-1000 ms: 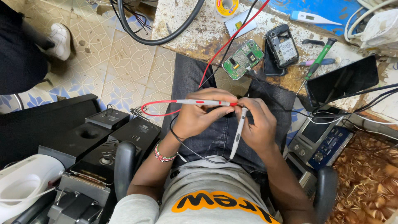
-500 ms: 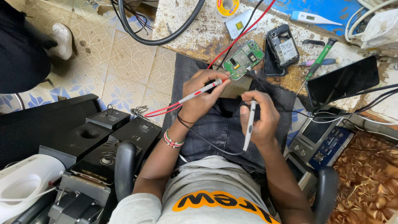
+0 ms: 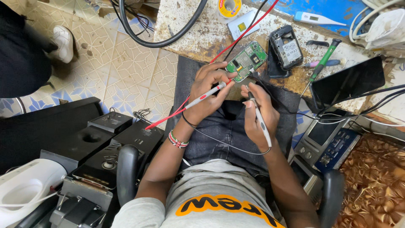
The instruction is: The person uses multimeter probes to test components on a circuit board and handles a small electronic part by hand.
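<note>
Hands over lap at bench edge. Left hand (image 3: 209,95) pinching red probe (image 3: 202,96), right hand (image 3: 258,113) gripping black probe (image 3: 260,119); both tips at green circuit board (image 3: 247,61).

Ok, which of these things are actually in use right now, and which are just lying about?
In use:
left hand holding the red probe
right hand holding the black probe
green circuit board, both probe tips close to it

Lying about:
open phone casing
green-handled screwdriver
solder reel
thermometer
black screen panel
speakers
</note>
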